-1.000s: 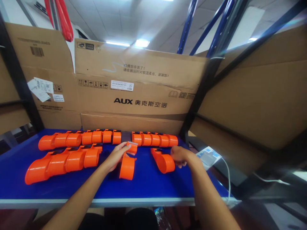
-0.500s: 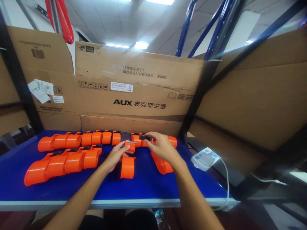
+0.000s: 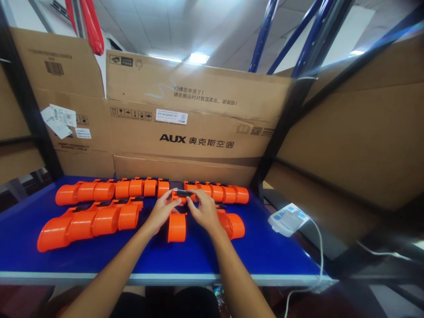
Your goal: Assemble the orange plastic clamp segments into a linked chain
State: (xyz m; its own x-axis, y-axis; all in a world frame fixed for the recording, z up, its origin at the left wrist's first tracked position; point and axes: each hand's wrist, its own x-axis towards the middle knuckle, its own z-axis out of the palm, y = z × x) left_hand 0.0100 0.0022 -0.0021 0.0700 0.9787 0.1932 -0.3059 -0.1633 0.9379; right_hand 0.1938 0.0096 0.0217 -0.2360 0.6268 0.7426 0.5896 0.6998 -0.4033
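Observation:
My left hand (image 3: 164, 211) is closed on an orange plastic ring-shaped piece (image 3: 179, 199), held above the blue table. My right hand (image 3: 202, 206) pinches a small black bar (image 3: 183, 193) against the top of that piece. Fingers cover much of both parts. Just below my hands, a single orange cup-like piece (image 3: 177, 228) lies on the table. Behind them is a dark flat square object (image 3: 176, 185). More orange pieces (image 3: 236, 225) lie to the right of my right forearm, partly hidden by it.
Orange pieces with black tops form a back row (image 3: 135, 188) and a front-left row (image 3: 105, 221) on the blue table (image 3: 149, 260). A white power strip (image 3: 288, 219) with a cable sits at the right edge. A cardboard sheet (image 3: 198, 163) and dark posts (image 3: 265, 163) stand behind.
My right hand has moved left from the back row, bringing the black bar onto the orange piece in my left hand. The view has shifted slightly.

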